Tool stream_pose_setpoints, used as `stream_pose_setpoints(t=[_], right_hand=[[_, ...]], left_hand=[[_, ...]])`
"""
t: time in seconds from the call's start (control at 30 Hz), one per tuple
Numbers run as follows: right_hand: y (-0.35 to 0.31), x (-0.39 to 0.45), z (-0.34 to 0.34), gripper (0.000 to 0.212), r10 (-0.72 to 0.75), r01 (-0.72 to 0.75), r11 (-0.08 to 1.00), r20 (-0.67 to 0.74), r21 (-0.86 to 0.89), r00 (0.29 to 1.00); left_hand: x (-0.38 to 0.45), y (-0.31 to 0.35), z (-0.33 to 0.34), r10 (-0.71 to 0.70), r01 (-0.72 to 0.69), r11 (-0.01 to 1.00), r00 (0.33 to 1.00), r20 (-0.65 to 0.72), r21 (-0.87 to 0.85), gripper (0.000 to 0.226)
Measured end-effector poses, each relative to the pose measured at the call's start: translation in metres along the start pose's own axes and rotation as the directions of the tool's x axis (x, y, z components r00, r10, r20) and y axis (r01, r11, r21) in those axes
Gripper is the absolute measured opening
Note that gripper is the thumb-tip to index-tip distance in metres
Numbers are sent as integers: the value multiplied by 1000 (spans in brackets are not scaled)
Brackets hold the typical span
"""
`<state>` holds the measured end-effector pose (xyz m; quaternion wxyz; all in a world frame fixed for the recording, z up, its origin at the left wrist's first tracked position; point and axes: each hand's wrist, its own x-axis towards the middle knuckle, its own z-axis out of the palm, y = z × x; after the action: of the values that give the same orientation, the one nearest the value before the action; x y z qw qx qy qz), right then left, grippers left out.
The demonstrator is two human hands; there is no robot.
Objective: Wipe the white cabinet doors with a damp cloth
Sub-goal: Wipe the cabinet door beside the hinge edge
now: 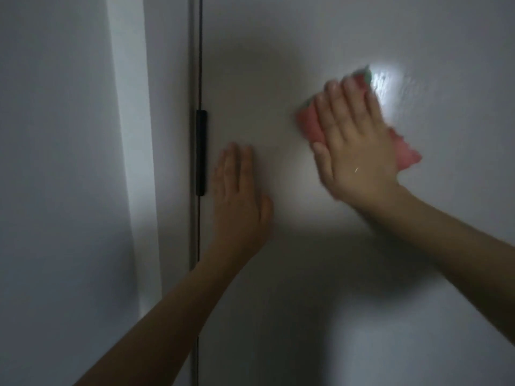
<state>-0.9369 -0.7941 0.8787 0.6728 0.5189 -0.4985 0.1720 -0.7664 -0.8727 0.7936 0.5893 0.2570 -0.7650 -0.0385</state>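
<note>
Head view: cloth (308, 126) under right hand (359, 151)

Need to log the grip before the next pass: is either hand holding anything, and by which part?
The right hand presses the pink cloth flat against the white cabinet door, fingers across its middle. The left hand holds nothing, resting flat on the door.

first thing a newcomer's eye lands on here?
The pink cloth, pressed flat to the white cabinet door under the right hand, upper right; a bright wet glare shines just beyond its fingers. The left hand rests flat on the same door, beside the black handle at the door's left edge.
</note>
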Motion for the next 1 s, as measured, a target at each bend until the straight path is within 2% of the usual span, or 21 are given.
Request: stream_pose_setpoints(t=[0.03,0.07,0.13,0.17,0.2,0.23,0.3,0.33,0.4,0.47,0.5,0.53,0.57,0.63,0.7,0.73,0.83,0.93,1.0], right_hand=[[-8,-14,-5,57,-47,48,999,116,-5,992],[-20,-36,-9,60,-155,147,988,235,52,960],[-28,-83,-27,59,-412,387,911,379,144,829],[-16,-94,-37,57,-459,427,887,410,173,788],[5,-93,-44,55,-445,420,894,427,158,787],[31,-87,-47,55,-375,369,925,379,91,846],[95,-62,-48,56,-82,96,995,273,-36,958],[127,-45,-48,56,64,-44,995,227,-92,972],[170,-15,-50,58,294,-275,952,153,-132,943],[163,-9,-42,58,423,-410,899,65,-154,904],[149,-19,-39,57,412,-401,905,57,-141,909],[128,-39,-39,56,326,-315,943,106,-107,939],[104,-64,-40,55,169,-161,985,172,-58,970],[76,-119,-57,55,-169,165,986,316,37,934],[89,-147,-70,53,-320,315,946,364,75,875],[107,-147,-75,53,-323,315,945,379,84,867],[172,-111,-77,56,-200,218,975,303,-29,932],[220,-51,-69,57,57,-38,993,176,-108,983],[218,-26,-63,56,228,-221,973,104,-73,968]], left_hand=[[0,3,6,23,-24,999,1000,-13,-26,71],[-2,7,8,29,-29,999,1000,6,-40,69],[-5,19,13,11,-10,999,1000,28,-38,67],[-7,23,15,-3,4,1000,1000,27,-27,67],[-7,25,16,-17,17,1000,1000,20,-22,67],[-6,28,17,-26,26,1000,1000,7,-18,67],[-4,33,19,-51,51,999,999,-8,-15,67],[-4,36,21,-64,64,998,998,-15,-16,68],[-5,43,29,-94,94,996,995,-20,-10,77],[-3,47,37,-143,143,990,990,-17,0,95],[-2,50,42,-164,164,987,986,-13,0,106],[-3,54,44,-185,185,983,983,-8,11,116],[0,53,45,-205,205,979,979,-3,17,122],[-1,58,45,-249,248,968,969,11,29,124],[-1,63,41,-292,291,956,956,27,30,120],[-3,71,38,-308,307,951,951,26,32,115],[-3,99,37,-308,309,951,951,-29,21,99],[3,140,48,-290,289,957,956,-39,-17,88],[9,165,61,-294,293,955,956,-20,-49,79]])
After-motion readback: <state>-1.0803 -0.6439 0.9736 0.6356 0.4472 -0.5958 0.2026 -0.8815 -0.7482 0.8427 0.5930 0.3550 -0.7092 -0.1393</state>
